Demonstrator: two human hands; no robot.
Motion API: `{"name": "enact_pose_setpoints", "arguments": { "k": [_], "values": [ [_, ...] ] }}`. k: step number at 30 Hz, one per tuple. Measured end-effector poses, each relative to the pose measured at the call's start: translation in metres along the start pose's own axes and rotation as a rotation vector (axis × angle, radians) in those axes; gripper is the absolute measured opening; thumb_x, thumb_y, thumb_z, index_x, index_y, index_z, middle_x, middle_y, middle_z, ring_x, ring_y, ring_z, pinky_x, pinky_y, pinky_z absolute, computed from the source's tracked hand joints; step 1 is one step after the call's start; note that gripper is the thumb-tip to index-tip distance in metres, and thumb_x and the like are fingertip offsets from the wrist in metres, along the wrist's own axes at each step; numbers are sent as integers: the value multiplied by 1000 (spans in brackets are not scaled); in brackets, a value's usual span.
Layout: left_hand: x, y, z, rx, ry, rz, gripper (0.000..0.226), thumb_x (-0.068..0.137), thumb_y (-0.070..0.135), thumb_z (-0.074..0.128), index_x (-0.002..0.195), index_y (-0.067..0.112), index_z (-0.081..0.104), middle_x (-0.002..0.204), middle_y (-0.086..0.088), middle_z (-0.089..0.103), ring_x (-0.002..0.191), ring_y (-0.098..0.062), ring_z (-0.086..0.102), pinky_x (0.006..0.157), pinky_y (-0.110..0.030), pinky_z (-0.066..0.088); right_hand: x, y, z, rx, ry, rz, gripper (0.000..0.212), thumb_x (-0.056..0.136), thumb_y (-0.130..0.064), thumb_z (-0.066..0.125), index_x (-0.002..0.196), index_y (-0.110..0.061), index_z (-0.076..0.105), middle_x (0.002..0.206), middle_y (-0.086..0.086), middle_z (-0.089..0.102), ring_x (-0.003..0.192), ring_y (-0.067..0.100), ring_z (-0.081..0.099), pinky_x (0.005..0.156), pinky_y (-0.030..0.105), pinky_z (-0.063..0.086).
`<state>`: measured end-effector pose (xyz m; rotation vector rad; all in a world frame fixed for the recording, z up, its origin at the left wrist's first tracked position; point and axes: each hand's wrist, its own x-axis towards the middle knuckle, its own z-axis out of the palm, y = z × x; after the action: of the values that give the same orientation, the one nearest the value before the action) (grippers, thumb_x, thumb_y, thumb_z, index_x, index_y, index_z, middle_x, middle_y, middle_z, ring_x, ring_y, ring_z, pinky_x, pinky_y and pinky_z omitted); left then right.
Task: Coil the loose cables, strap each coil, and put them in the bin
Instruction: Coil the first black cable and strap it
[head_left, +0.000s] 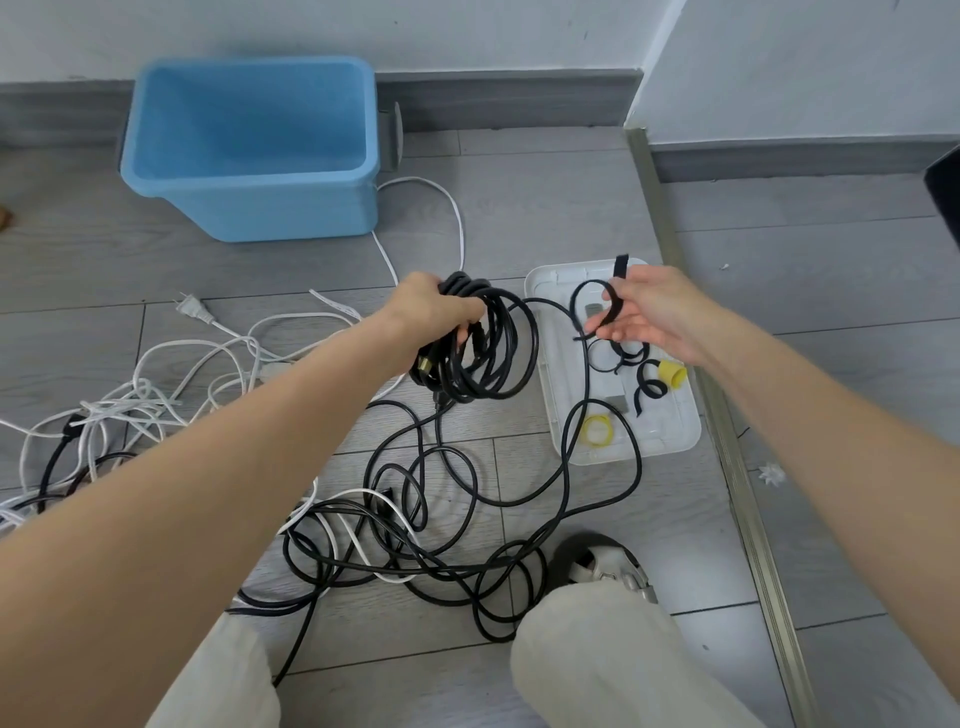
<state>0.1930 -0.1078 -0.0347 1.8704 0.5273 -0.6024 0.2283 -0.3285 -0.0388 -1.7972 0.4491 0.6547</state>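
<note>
Above my knee (597, 654), my left hand (434, 312) grips the black coil (478, 353), my right hand (647, 317) pinches a strap (615, 291); next, I think, wrap it around.

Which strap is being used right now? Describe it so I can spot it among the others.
Start at the white tray on the floor, right of the blue bin. Above it, the right hand pinches a black strap. Unlike the curled straps lying in the tray, it is lifted, one end pointing up.
</note>
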Motion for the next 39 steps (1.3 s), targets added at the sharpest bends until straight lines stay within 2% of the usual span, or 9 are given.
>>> {"name": "enact_pose_setpoints", "arguments": {
  "k": [4, 9, 15, 20, 27, 29, 32, 35, 39],
  "values": [
    [-3, 5, -1, -213, 13, -43, 5, 87, 2, 54, 82, 5, 54, 58, -6, 64, 31, -4, 45, 36, -13, 39, 2, 4, 11, -376, 170, -226, 22, 99, -11, 36, 78, -14, 43, 56, 16, 59, 30, 15, 51, 30, 20, 36],
    [-5, 9, 9, -356, -32, 11, 4, 88, 12, 61, 89, 8, 59, 93, -15, 70, 55, -10, 58, 51, -23, 50, -13, -6, 42, -365, -92, -320, 13, 101, -16, 36, 99, -15, 50, 57, 14, 61, 34, 15, 56, 31, 19, 38],
    [-6, 14, 21, -291, -48, 29, 9, 86, 15, 65, 80, 12, 59, 60, -1, 61, 51, -11, 56, 53, -21, 51, -16, -17, 59, -181, -133, -317, 17, 101, -14, 35, 89, -9, 46, 60, 17, 63, 40, 23, 59, 36, 25, 45],
    [-4, 1, 14, -290, -17, -17, 10, 87, 9, 63, 80, 12, 56, 60, -3, 51, 39, -6, 48, 45, -19, 47, -2, -12, 29, 95, 120, -184, 18, 96, -9, 41, 79, -12, 46, 64, 17, 63, 34, 16, 53, 34, 19, 38],
    [0, -2, 4, -416, -31, -17, 11, 88, 8, 60, 78, 10, 54, 55, 1, 50, 40, -6, 46, 41, -17, 44, 4, 35, -1, -667, 153, 111, 23, 90, -18, 58, 70, -7, 57, 71, 15, 65, 31, 11, 44, 34, 17, 34],
    [1, -3, 4, -433, -40, -20, 13, 87, 8, 59, 76, 10, 53, 51, 2, 50, 41, -7, 45, 43, -17, 43, 2, 36, 0, -729, 188, 80, 25, 90, -22, 58, 74, -3, 58, 64, 14, 59, 27, 7, 48, 35, 17, 40],
    [3, -6, 4, -428, -30, -34, 14, 87, 8, 58, 75, 10, 53, 49, 2, 50, 43, -9, 45, 46, -19, 44, 1, 18, 9, -640, 310, -178, 21, 91, -20, 56, 88, -1, 64, 81, 15, 65, 57, 13, 64, 56, 23, 53],
    [4, -8, 3, -419, -21, -36, 13, 87, 8, 58, 75, 10, 54, 51, 1, 49, 44, -10, 45, 47, -19, 44, -14, -11, 36, -222, -67, -284, 17, 93, -21, 55, 98, -8, 64, 88, 6, 64, 59, 9, 57, 46, 17, 47],
    [2, -5, 0, -470, -55, -44, 12, 86, 10, 60, 76, 10, 54, 52, 1, 49, 43, -9, 45, 47, -18, 42, -27, -27, 67, -285, -331, -314, 11, 89, -19, 61, 93, -9, 63, 84, 5, 66, 66, 9, 63, 54, 16, 50]
  ]
}}
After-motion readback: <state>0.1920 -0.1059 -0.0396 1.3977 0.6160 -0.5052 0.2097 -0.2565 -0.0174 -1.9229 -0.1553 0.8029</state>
